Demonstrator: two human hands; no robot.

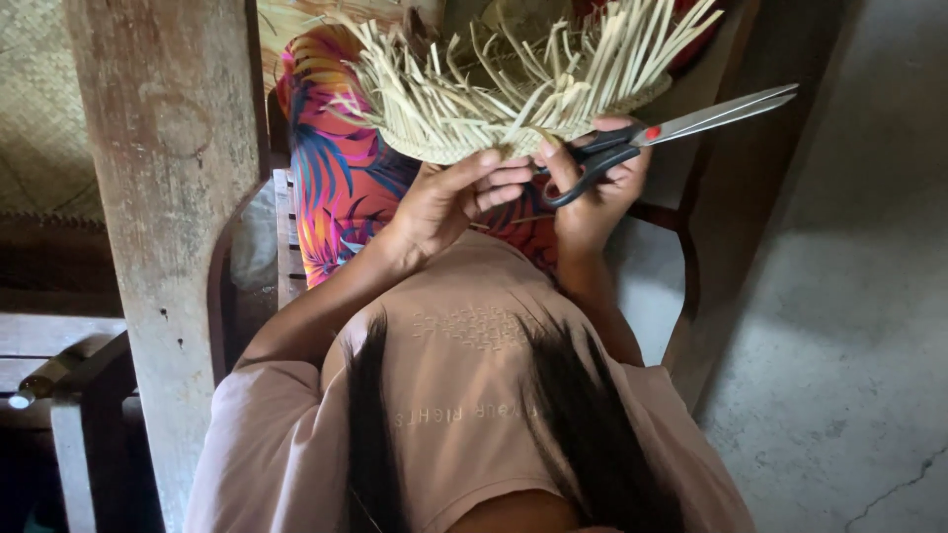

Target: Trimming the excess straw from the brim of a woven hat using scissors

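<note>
A pale woven straw piece (513, 84) with many loose strand ends sticking up rests over my lap. My left hand (449, 197) grips its near edge from below, fingers curled onto the weave. My right hand (592, 183) also touches that edge and holds black-handled scissors (681, 123). The steel blades are closed and point right, away from the straw.
A rough wooden post (173, 197) stands close on the left. I sit on a wooden bench (288, 247), in bright patterned trousers (346, 178). Grey concrete floor (849, 296) lies to the right. A woven mat wall (39, 109) is at far left.
</note>
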